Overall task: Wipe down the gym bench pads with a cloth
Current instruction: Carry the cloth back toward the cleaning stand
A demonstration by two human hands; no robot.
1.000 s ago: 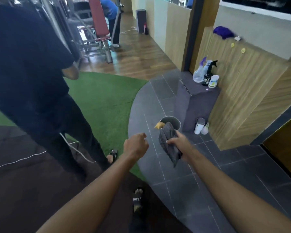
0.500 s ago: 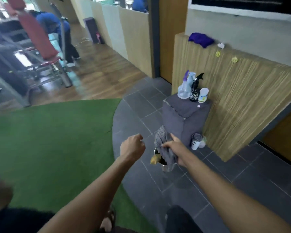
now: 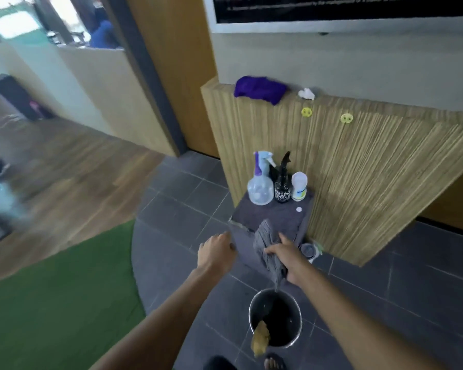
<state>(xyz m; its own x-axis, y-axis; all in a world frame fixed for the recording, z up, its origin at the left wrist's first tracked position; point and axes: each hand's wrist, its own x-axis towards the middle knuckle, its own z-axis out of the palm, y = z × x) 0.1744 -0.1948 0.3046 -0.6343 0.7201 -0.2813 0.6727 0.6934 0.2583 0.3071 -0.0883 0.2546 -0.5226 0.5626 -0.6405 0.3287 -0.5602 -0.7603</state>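
Observation:
My right hand (image 3: 288, 259) grips a grey cloth (image 3: 266, 244), which hangs down above a metal bucket (image 3: 254, 309) on the tiled floor. A yellow rag (image 3: 260, 340) drapes over the bucket's front rim. My left hand (image 3: 215, 253) is loosely curled with nothing in it, just left of the cloth and in front of a dark pedestal (image 3: 274, 217). No gym bench pad is in view.
On the pedestal stand a clear spray bottle (image 3: 260, 188), a black spray bottle (image 3: 282, 186) and a white tub (image 3: 299, 186). A wooden counter (image 3: 358, 166) behind carries a purple cloth (image 3: 258, 88). Green turf (image 3: 59, 297) lies to the left. My sandalled foot (image 3: 274, 363) is by the bucket.
I have walked closer to the pedestal and bucket; the bucket now lies below my hands. The person in black and the red bench have left the view. My right hand keeps the cloth.

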